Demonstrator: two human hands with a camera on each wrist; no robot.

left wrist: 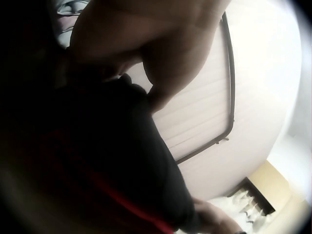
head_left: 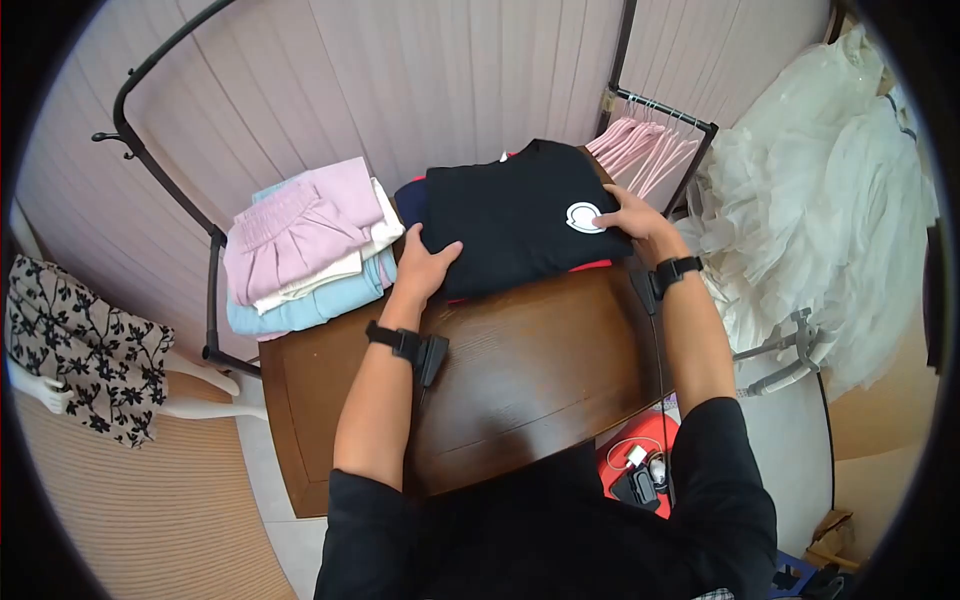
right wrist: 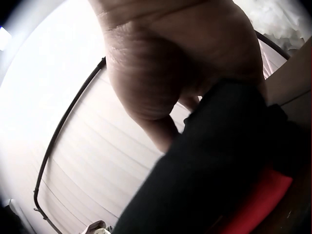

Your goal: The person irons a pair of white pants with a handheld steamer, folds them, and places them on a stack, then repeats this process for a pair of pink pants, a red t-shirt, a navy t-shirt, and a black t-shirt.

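Observation:
A folded black T-shirt (head_left: 510, 220) with a round white print (head_left: 583, 217) lies on a stack at the back of the brown table. My left hand (head_left: 424, 268) grips its left edge, thumb on top. At the opposite edge my right hand (head_left: 642, 222) holds the shirt, its thumb reaching over the print. Red cloth (right wrist: 263, 200) shows beneath the black fabric in the right wrist view, and dark blue cloth (head_left: 411, 200) peeks out at the left. Most fingers are hidden behind the shirt's sides; the left wrist view shows the black fabric (left wrist: 131, 146) close under the left hand.
Left of the shirt stands a pile of folded pink, white and light blue clothes (head_left: 300, 235). Bare wood of the table (head_left: 520, 370) lies in front. A dark metal rack (head_left: 213, 290) surrounds the back, with pink hangers (head_left: 645, 150) and white tulle dresses (head_left: 810, 200) at the right.

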